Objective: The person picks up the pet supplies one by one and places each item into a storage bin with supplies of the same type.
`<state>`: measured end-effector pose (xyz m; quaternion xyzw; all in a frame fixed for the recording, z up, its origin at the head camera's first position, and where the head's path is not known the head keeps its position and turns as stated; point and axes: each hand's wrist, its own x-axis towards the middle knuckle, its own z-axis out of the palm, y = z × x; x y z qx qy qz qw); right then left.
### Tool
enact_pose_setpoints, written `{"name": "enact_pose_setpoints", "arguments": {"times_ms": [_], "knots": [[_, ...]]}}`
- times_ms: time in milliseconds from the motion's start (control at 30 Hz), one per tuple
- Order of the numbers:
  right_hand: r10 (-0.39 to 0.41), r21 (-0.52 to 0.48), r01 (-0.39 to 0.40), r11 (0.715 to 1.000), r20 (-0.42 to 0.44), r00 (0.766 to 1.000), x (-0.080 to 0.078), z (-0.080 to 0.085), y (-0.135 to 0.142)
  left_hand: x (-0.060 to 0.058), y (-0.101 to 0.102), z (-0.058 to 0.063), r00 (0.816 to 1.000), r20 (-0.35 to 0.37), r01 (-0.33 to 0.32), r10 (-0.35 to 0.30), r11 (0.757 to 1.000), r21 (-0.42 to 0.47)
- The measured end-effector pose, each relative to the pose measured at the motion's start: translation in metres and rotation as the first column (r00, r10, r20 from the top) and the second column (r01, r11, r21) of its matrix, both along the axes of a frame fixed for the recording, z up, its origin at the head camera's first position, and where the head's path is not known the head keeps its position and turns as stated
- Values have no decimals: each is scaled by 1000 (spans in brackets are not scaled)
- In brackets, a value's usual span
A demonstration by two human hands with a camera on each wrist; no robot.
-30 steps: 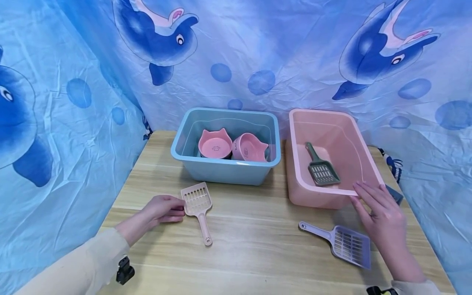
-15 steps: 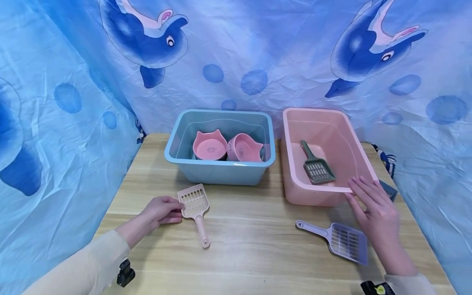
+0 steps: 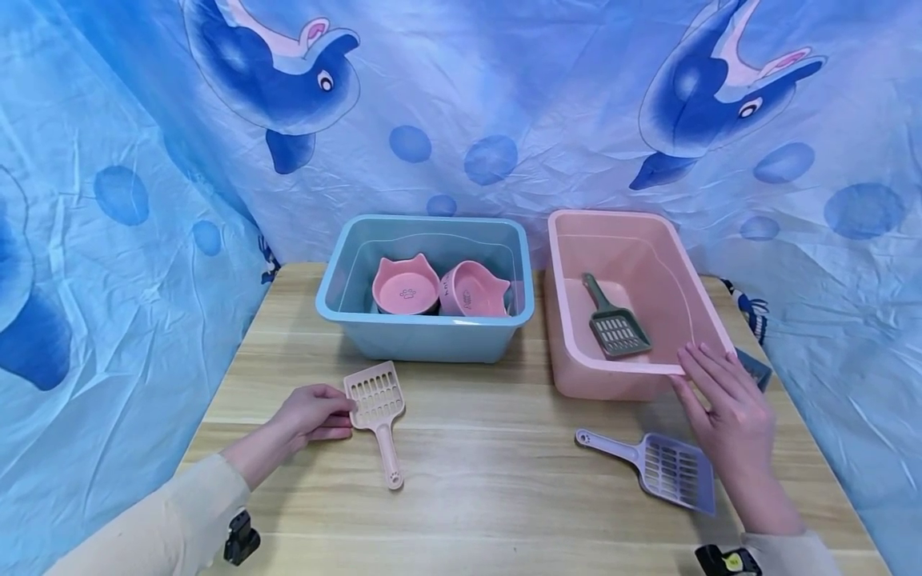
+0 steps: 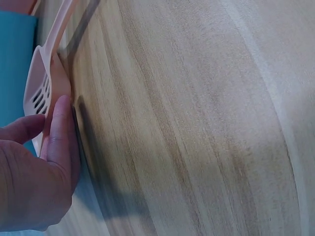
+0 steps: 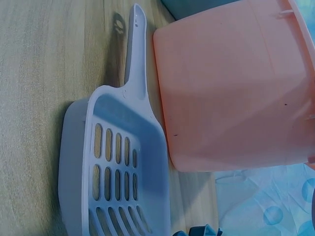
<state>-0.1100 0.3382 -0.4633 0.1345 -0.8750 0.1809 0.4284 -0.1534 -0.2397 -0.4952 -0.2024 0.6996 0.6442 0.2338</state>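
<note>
Slotted pale-pink scoop (image 3: pixel 379 415), handle toward camera, left of upright pink tub (image 3: pixel 608 384)

Head looks forward, down over table (image 3: pixel 490 512); wrist views close: left shares pink scoop (image 3: pixel 378 418), right purple scoop (image 3: pixel 646 464), with head.

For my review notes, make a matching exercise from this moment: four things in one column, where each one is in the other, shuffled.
Things
1. pale pink scoop
2. green scoop
3. lavender scoop
4. tilted pink bowl

Places
A. inside the pink bin
B. on the table, in front of the pink bin
C. inside the blue bin
D. pinched by the left hand

Pairs: 1-D, 2-A, 3-B, 4-C
</note>
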Motion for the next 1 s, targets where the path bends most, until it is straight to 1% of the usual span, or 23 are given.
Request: {"name": "enact_pose_setpoints", "arguments": {"times_ms": [200, 333, 467, 633, 733, 833, 933, 1000], "knots": [[-20, -13, 20, 1000, 4, 1000, 2, 1, -2, -1, 2, 1, 1000, 19, -7, 8, 1000, -14], [-19, -9, 19, 1000, 16, 1000, 1, 1, -1, -1, 2, 3, 1000, 19, -8, 8, 1000, -2], [-19, -4, 19, 1000, 28, 999, 1, 1, -1, 0, 3, 6, 1000, 10, -3, 3, 1000, -1], [-20, 4, 19, 1000, 45, 999, 2, 3, -1, 3, 1, 11, 1000, -16, 7, -8, 999, -38], [-17, 6, 17, 1000, 56, 998, 2, 4, 0, 7, 0, 16, 999, -44, 18, -22, 996, -91], [-23, 18, 22, 1000, 68, 997, 3, 5, 0, 12, -1, 24, 994, -89, 46, -63, 983, -180], [-32, 29, 30, 999, 78, 996, 5, 6, -1, 18, -1, 38, 982, -145, 77, -121, 957, -278], [-36, 37, 33, 999, 85, 996, 6, 7, -1, 23, -1, 50, 965, -193, 101, -175, 934, -343]]}}
